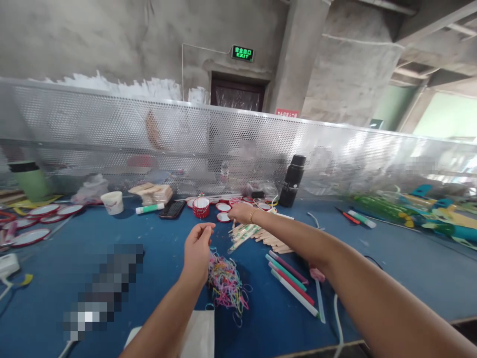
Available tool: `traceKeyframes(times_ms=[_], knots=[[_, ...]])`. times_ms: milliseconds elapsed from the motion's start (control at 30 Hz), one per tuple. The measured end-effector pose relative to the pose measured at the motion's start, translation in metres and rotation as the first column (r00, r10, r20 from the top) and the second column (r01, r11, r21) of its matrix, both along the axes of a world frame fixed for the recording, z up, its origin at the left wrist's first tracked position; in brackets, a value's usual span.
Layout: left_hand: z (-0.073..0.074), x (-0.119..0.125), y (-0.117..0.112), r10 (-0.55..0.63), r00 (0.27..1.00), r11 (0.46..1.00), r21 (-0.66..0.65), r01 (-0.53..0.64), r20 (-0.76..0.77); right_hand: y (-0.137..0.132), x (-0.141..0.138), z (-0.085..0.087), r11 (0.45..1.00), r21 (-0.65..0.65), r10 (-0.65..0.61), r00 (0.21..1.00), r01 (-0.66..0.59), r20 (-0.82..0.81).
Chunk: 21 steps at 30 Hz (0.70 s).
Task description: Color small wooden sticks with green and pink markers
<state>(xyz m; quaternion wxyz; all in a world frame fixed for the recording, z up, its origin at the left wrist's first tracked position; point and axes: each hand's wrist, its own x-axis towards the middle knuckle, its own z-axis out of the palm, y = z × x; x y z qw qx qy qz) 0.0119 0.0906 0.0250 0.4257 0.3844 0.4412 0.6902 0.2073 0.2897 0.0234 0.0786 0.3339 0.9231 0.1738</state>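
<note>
My left hand (pixel 198 248) hovers over the blue table with thumb and fingers pinched together; anything between them is too small to make out. Just below and right of it lies a tangled heap of colourful rubber bands (pixel 226 281). My right hand (pixel 242 213) reaches farther forward, its fingers bent downward and closed beside small red-rimmed white discs (pixel 223 217). What those fingertips hold, if anything, is hidden. Under the right wrist are a bundle of wooden sticks (pixel 274 241) and a green-printed clear wrapper (pixel 242 237). A small red drum (pixel 201 208) stands left of that hand.
Coloured felt-tip pens (pixel 294 283) lie right of the rubber bands. A black bottle (pixel 293 181), a paper cup (pixel 112 203), a glue stick (pixel 149 209) and a phone (pixel 172 209) stand or lie farther back. A perforated metal screen (pixel 186 149) borders the table's far side.
</note>
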Motion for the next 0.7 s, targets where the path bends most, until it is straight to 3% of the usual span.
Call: traceKeyframes(times_ms=[200,333,567,700], knots=[[0.003,0.004,-0.003,-0.018,1.000,1.000,-0.009,0.018,-0.019,0.002,0.002,-0.005,0.996,-0.026,0.089,0.996,-0.088,0.031],[0.005,0.007,-0.005,-0.028,0.999,0.999,-0.024,0.027,-0.029,0.002,0.001,-0.007,0.997,-0.045,0.069,0.997,-0.068,0.024],[0.006,0.006,-0.005,-0.013,1.000,0.999,-0.040,0.012,-0.017,0.028,0.013,0.013,0.973,0.063,-0.210,0.964,0.223,-0.161],[0.005,0.006,-0.003,-0.014,1.000,0.999,-0.033,0.013,-0.028,0.041,0.007,0.005,0.952,0.008,-0.298,0.936,0.305,-0.188]])
